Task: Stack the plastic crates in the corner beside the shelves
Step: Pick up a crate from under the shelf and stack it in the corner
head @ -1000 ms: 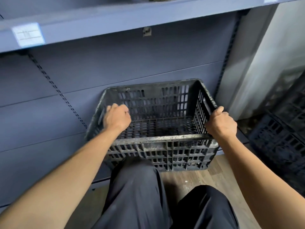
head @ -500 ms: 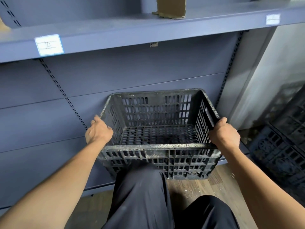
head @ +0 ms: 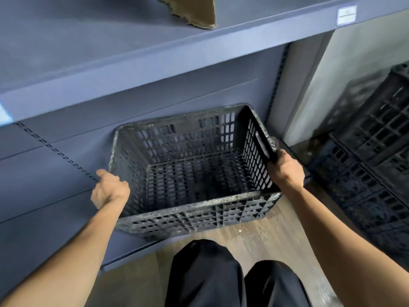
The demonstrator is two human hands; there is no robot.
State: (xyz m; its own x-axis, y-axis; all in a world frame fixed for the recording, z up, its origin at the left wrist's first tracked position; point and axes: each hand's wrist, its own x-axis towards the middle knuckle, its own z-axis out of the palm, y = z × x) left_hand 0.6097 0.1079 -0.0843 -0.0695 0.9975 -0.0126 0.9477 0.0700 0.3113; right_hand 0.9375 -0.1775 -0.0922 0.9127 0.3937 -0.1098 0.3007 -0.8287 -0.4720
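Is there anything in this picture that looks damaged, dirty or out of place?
Yes. On the shelf lies a piece of cardboard with a ragged, torn lower edge. The black crate, held by the left hand and the right hand, has pale, scuffed grime along its rim.

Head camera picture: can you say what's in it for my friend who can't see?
A person's left hand and right hand hold an empty black plastic crate by its two sides, in front of blue-grey shelves. More black crates are stacked in the corner to the right, on a wooden floor.
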